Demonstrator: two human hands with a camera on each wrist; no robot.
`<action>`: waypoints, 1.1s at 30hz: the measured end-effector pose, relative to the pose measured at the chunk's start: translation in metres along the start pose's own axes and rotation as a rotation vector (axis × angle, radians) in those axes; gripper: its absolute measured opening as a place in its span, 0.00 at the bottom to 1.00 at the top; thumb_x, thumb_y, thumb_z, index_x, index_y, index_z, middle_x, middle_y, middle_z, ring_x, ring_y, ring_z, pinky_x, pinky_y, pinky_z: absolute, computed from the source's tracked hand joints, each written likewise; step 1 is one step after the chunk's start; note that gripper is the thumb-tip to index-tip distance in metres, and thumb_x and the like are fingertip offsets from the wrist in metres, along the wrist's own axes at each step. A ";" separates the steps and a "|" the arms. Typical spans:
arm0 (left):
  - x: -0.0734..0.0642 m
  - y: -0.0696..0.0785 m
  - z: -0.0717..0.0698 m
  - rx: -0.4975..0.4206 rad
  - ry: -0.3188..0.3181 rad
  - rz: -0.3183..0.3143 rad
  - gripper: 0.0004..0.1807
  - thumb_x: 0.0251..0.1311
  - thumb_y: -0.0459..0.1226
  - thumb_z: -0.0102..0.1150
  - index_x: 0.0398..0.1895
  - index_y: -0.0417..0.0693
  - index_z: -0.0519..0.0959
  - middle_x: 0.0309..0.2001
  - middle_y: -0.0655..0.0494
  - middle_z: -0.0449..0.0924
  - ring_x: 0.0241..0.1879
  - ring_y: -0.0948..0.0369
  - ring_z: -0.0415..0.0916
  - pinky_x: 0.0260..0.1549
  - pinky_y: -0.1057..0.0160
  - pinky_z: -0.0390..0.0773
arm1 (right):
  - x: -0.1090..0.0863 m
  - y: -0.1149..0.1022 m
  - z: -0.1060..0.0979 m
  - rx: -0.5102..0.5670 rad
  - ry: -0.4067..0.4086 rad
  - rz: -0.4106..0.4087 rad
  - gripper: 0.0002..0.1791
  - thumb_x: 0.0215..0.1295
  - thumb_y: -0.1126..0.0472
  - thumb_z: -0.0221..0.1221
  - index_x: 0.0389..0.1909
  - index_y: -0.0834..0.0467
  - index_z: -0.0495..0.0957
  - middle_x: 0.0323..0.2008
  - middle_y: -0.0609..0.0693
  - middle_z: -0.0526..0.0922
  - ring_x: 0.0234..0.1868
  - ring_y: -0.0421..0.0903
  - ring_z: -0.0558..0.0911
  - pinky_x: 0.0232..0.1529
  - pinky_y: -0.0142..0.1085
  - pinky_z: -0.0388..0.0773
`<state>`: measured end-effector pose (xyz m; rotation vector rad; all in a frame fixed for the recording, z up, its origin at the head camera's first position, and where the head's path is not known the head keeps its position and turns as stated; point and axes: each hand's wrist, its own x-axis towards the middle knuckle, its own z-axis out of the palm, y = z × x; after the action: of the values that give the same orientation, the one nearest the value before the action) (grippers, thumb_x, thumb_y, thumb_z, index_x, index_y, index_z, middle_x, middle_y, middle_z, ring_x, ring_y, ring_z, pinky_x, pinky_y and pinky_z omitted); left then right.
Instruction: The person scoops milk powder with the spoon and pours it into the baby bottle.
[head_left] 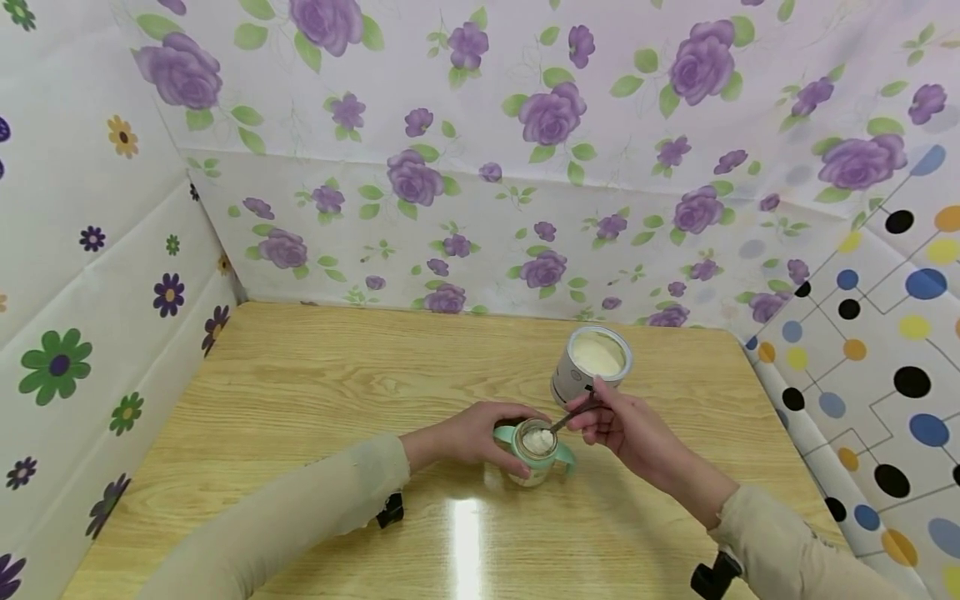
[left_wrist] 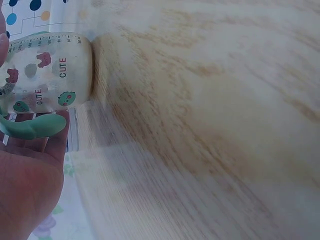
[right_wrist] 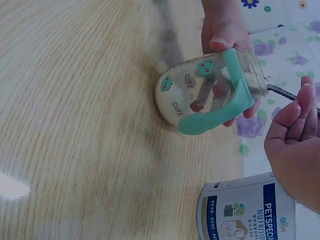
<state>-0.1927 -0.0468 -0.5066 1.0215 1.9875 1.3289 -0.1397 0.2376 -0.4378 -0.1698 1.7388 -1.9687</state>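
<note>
Fingers of our right hand (head_left: 633,429) pinch a spoon (head_left: 570,417), our left hand (head_left: 474,433) grips the two-handled bottle (right_wrist: 202,87), and powder (head_left: 537,439) at its mouth seems not yet tipped in.

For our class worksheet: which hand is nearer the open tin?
Right. The right hand is just in front of the tin; the left hand grips the bottle, farther off leftward.
</note>
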 end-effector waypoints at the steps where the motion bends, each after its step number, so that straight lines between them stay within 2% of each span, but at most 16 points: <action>1: 0.000 0.000 0.000 -0.002 -0.001 0.000 0.41 0.58 0.39 0.82 0.76 0.54 0.75 0.66 0.69 0.81 0.63 0.69 0.77 0.66 0.64 0.75 | 0.000 0.000 0.000 -0.003 0.003 0.001 0.30 0.87 0.40 0.44 0.54 0.61 0.83 0.41 0.47 0.90 0.39 0.40 0.84 0.45 0.32 0.83; 9: 0.000 -0.001 0.000 -0.006 -0.007 0.018 0.42 0.59 0.39 0.82 0.77 0.51 0.74 0.66 0.66 0.81 0.63 0.68 0.78 0.66 0.63 0.76 | 0.002 -0.001 0.002 -0.091 -0.004 -0.047 0.27 0.89 0.46 0.44 0.54 0.63 0.83 0.42 0.48 0.89 0.40 0.40 0.84 0.46 0.32 0.83; 13: 0.000 -0.001 0.000 0.012 -0.002 0.015 0.42 0.58 0.40 0.82 0.76 0.54 0.75 0.66 0.67 0.81 0.63 0.69 0.77 0.66 0.63 0.75 | 0.002 -0.001 0.000 -0.195 0.015 -0.080 0.25 0.89 0.47 0.46 0.52 0.62 0.84 0.42 0.49 0.89 0.41 0.42 0.84 0.47 0.34 0.84; 16: 0.001 -0.001 0.000 0.022 0.001 0.009 0.41 0.58 0.41 0.83 0.76 0.56 0.76 0.66 0.68 0.81 0.62 0.69 0.77 0.66 0.64 0.75 | 0.000 -0.003 -0.003 -0.293 0.019 -0.113 0.25 0.89 0.49 0.47 0.54 0.65 0.84 0.42 0.52 0.90 0.43 0.47 0.86 0.48 0.36 0.85; 20: 0.001 0.001 -0.001 0.027 0.000 0.009 0.40 0.59 0.41 0.82 0.76 0.55 0.76 0.64 0.69 0.81 0.62 0.69 0.77 0.65 0.64 0.75 | -0.003 -0.006 -0.009 -0.431 -0.033 -0.186 0.22 0.89 0.55 0.48 0.59 0.68 0.83 0.42 0.56 0.91 0.44 0.51 0.87 0.46 0.38 0.86; 26: 0.000 0.001 -0.001 0.021 -0.001 0.012 0.40 0.58 0.41 0.83 0.74 0.59 0.77 0.63 0.70 0.82 0.61 0.69 0.78 0.65 0.63 0.75 | -0.006 -0.013 -0.010 -0.639 -0.130 -0.320 0.18 0.83 0.71 0.47 0.59 0.66 0.84 0.38 0.54 0.91 0.39 0.45 0.88 0.39 0.41 0.87; 29: -0.001 0.000 0.000 0.023 0.003 0.011 0.40 0.58 0.41 0.83 0.75 0.58 0.77 0.64 0.70 0.82 0.61 0.69 0.78 0.65 0.63 0.75 | -0.006 -0.017 -0.008 -0.709 -0.132 -0.335 0.19 0.81 0.73 0.47 0.57 0.63 0.85 0.36 0.50 0.90 0.37 0.43 0.87 0.37 0.39 0.86; 33: 0.000 -0.001 0.000 0.029 0.004 0.007 0.41 0.58 0.41 0.82 0.76 0.56 0.76 0.65 0.70 0.81 0.62 0.70 0.78 0.66 0.63 0.74 | -0.006 -0.019 -0.005 -0.736 -0.123 -0.340 0.18 0.81 0.72 0.48 0.55 0.62 0.86 0.35 0.52 0.91 0.36 0.44 0.86 0.37 0.38 0.86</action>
<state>-0.1926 -0.0473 -0.5073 1.0410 2.0130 1.3105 -0.1422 0.2462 -0.4188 -0.8627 2.3855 -1.3766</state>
